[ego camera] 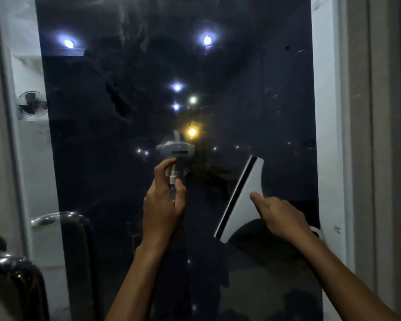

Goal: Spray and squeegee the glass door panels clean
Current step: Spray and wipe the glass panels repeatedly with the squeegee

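Observation:
A dark glass door panel fills the head view, with lamps and my own reflection showing in it. My left hand grips a small clear spray bottle with a white nozzle, its forefinger lying on top of the pump, held close to the glass at centre. My right hand holds a white squeegee by its handle. The squeegee's black blade edge slants from upper right to lower left, lying against or very near the glass.
A chrome pull handle is fixed at the panel's lower left, and another curved metal handle juts out nearer to me at the bottom left. White frame strips border the glass on both sides.

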`<action>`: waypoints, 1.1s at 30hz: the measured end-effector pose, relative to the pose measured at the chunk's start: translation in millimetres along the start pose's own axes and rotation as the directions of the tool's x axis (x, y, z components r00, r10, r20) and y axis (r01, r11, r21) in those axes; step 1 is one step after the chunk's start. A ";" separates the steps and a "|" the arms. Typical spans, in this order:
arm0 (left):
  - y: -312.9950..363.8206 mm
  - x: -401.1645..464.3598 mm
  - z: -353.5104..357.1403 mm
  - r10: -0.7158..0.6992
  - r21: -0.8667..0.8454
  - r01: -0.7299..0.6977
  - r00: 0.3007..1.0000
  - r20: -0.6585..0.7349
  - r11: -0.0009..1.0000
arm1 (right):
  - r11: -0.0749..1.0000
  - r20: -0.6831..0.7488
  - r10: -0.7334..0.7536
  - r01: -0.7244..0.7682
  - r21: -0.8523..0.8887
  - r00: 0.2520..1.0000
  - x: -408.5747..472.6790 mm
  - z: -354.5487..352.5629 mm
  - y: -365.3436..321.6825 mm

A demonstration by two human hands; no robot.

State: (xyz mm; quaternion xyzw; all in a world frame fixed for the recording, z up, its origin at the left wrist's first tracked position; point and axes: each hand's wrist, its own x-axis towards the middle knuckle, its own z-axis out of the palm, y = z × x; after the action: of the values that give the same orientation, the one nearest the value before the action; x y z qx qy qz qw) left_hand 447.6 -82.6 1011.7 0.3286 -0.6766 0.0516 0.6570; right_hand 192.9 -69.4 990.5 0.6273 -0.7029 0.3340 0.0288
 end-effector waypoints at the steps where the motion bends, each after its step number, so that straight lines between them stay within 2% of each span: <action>1: 0.2 -1.5 -0.9 -0.005 0.004 0.005 1.000 -0.005 1.000 | 0.999 -0.021 0.007 -0.006 0.049 1.000 -2.5 3.8 3.5; 3: 2.0 -4.1 -3.1 -0.007 0.005 0.007 1.000 -0.002 1.000 | 0.980 -0.071 0.008 0.006 0.199 0.997 -8.2 9.7 1.9; 5: 5.0 -3.9 -7.4 -0.004 0.008 0.004 1.000 -0.007 1.000 | 0.875 -0.144 0.031 0.043 0.482 0.989 -12.4 14.1 -9.4; 8: 7.4 1.1 -15.8 0.011 0.009 -0.011 1.000 -0.028 1.000 | 0.564 -0.149 0.124 0.054 0.824 0.981 -12.1 10.7 -45.3; 10: 8.5 4.4 -20.3 0.024 0.010 -0.024 0.999 -0.038 1.000 | 0.340 -0.104 0.139 0.051 0.939 0.985 -7.3 1.1 -75.6; 12: 9.6 7.0 -24.8 0.034 0.019 -0.033 0.999 -0.038 0.999 | 0.245 -0.089 0.139 0.053 0.968 0.986 -1.1 -10.8 -103.4; 16: 10.9 8.1 -30.8 0.043 0.040 -0.042 0.998 -0.038 0.998 | 0.257 -0.048 0.167 0.004 0.966 0.985 10.7 -9.4 -123.0; 20: 7.4 5.0 -33.7 0.041 0.014 -0.040 0.998 -0.044 0.999 | 0.383 -0.070 0.198 -0.011 0.924 0.978 5.5 24.1 -104.3; 22: 3.8 2.7 -33.8 0.033 0.009 -0.033 0.998 -0.051 0.999 | 0.414 -0.065 0.212 -0.029 0.910 0.975 -7.4 49.4 -89.4; 25: -0.9 -2.6 -32.2 0.025 0.016 -0.024 0.999 -0.039 1.000 | 0.402 -0.041 0.223 -0.053 0.914 0.974 -25.9 73.7 -77.4; 33: -6.1 -11.9 -26.0 -0.012 0.007 0.012 1.000 -0.029 1.000 | 0.444 -0.090 0.187 -0.003 0.896 0.978 0.7 58.6 -80.3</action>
State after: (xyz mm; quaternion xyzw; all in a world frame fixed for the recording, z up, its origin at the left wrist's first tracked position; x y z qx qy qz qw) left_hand 472.0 -69.8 1001.8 0.3342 -0.6649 0.0550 0.6657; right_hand 287.3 -98.8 980.2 0.4765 -0.4515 0.7076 -0.2616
